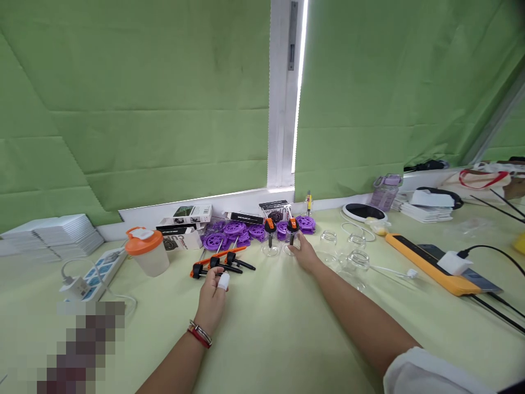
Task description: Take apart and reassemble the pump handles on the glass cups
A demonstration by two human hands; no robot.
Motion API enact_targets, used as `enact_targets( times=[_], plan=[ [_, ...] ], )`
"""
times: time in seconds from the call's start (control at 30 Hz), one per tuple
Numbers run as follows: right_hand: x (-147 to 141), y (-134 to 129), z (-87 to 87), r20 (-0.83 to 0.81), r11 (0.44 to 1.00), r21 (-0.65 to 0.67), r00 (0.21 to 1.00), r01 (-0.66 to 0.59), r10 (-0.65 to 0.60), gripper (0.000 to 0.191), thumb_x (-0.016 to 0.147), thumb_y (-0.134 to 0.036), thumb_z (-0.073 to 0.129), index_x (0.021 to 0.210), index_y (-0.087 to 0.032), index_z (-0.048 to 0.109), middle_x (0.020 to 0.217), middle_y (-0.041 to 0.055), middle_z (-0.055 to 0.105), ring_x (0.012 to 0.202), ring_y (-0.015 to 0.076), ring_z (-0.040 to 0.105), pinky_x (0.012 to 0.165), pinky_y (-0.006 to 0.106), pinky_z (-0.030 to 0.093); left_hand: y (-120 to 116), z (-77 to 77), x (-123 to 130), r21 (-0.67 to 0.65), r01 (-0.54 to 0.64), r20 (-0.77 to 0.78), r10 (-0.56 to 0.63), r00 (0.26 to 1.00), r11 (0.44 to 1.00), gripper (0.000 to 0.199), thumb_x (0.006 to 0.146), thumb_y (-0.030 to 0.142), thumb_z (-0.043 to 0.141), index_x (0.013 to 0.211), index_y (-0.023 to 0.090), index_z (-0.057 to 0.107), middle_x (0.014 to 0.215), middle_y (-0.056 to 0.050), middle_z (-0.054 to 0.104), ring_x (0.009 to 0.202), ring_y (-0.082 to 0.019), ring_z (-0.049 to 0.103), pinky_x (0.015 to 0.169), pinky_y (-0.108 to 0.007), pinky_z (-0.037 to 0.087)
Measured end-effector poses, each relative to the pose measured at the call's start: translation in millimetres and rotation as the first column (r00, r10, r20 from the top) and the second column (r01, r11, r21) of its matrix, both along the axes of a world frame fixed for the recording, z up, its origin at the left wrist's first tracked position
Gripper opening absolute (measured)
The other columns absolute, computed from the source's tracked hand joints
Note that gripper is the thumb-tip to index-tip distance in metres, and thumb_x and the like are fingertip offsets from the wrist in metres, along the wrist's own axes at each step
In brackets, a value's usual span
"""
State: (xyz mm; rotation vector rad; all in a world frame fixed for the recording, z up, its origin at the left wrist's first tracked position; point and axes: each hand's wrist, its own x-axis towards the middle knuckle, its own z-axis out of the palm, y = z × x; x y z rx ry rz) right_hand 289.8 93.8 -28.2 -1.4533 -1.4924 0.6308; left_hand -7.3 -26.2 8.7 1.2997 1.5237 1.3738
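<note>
My right hand is closed around the side of a small glass jar with a black and orange top. Just left of it stands a similar glass jar, also with a black and orange top. My left hand, with a white wrap on one finger, has its fingers curled at the near end of several black rod-like parts with knobs. What its fingertips hold, if anything, is hidden. Orange strips lie among the rods. Purple spoked wheel-like parts are heaped behind them.
Open glass jars stand to the right. An orange-lidded shaker cup and a power strip are at left. Farther right lies a yellow power bar with cables. Printed boxes rest against the back ledge.
</note>
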Motion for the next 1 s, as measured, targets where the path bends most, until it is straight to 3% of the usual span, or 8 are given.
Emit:
enact_targets(
  times=[0.13,0.23,0.33,0.43,0.53,0.63,0.8,1.0],
  plan=[
    [-8.1,-7.1,9.3,0.045,0.992,0.037,0.991,0.123,-0.124,0.091,0.077,-0.039,0.059,0.146,-0.013,0.007,0.149,0.0189,0.023,0.138,0.0313,0.021,0.109,0.051,0.024,3.8,-2.1,-3.1,-0.025,-0.024,-0.002,0.024,1.0,0.999,0.039,0.071,0.044,0.057,0.1,0.018,0.055,0.066,-0.001,0.057,0.054,-0.016,0.049,0.051,-0.026,0.036],
    [-31.2,-29.9,20.4,0.131,0.931,0.323,0.966,0.169,-0.221,0.084,0.084,-0.037,0.05,0.147,-0.01,0.0,0.154,0.0176,0.001,0.142,0.0293,0.002,0.112,0.05,0.018,7.0,-5.3,-5.1,-0.017,-0.028,-0.002,0.028,1.0,0.999,0.037,0.071,0.042,0.056,0.099,0.018,0.055,0.064,0.0,0.056,0.052,-0.015,0.048,0.051,-0.026,0.036],
    [-66.8,-54.4,30.0,0.362,0.866,0.459,0.932,-0.2,0.023,0.059,0.088,-0.025,0.042,0.143,-0.017,0.021,0.151,0.0138,0.018,0.14,0.0258,0.016,0.111,0.048,0.023,10.0,-9.2,-6.8,-0.011,-0.029,-0.003,0.029,1.0,1.0,0.036,0.071,0.041,0.056,0.098,0.018,0.054,0.063,0.0,0.056,0.052,-0.015,0.047,0.051,-0.026,0.036],
    [-103.8,-65.9,33.2,0.548,0.819,0.278,0.783,-0.502,0.294,0.039,0.088,-0.016,0.04,0.126,-0.02,0.048,0.137,0.0109,0.045,0.126,0.021,0.041,0.105,0.038,0.035,12.2,-12.2,-9.3,-0.017,-0.031,-0.003,0.031,1.0,0.999,0.036,0.071,0.041,0.055,0.098,0.018,0.054,0.063,0.001,0.056,0.051,-0.014,0.047,0.051,-0.026,0.036],
    [-130.9,-62.1,30.4,0.618,0.926,0.039,0.737,-0.376,0.273,0.029,0.085,-0.019,0.049,0.112,-0.018,0.057,0.122,0.0112,0.054,0.112,0.0236,0.05,0.095,0.036,0.041,12.7,-13.2,-11.5,-0.03,-0.043,0.012,0.043,0.999,0.999,0.035,0.071,0.04,0.055,0.098,0.018,0.053,0.063,0.001,0.055,0.049,-0.013,0.046,0.049,-0.025,0.034],
    [-142.8,-52.6,26.3,0.641,0.961,-0.107,0.721,-0.255,0.263,0.02,0.084,-0.022,0.051,0.099,-0.013,0.062,0.104,0.0132,0.059,0.099,0.0247,0.056,0.084,0.035,0.044,11.1,-11.6,-11.2,-0.065,-0.054,0.057,0.058,0.997,0.996,0.035,0.071,0.04,0.054,0.098,0.019,0.051,0.061,0.003,0.053,0.045,-0.012,0.043,0.045,-0.023,0.032],
    [-135.9,-51.7,30.0,0.626,0.957,-0.134,0.727,-0.257,0.283,0.019,0.086,-0.014,0.046,0.091,-0.013,0.064,0.099,0.0117,0.058,0.086,0.0192,0.059,0.076,0.03,0.044,8.8,-6.4,-7.5,-0.139,-0.029,0.204,0.057,0.977,0.99,0.033,0.077,0.044,0.048,0.101,0.022,0.046,0.061,0.007,0.049,0.038,-0.007,0.038,0.039,-0.02,0.027],
    [-117.7,-95.2,45.4,0.583,0.907,-0.008,0.735,-0.421,0.346,0.024,0.089,-0.014,0.041,0.1,-0.016,0.062,0.099,0.0087,0.058,0.089,0.018,0.057,0.08,0.028,0.043,7.7,-0.9,-4.0,-0.087,0.156,0.437,-0.103,0.893,0.984,0.047,0.076,0.054,0.05,0.11,0.023,0.042,0.075,0.003,0.057,0.049,-0.011,0.055,0.044,-0.024,0.04]
  ],
)
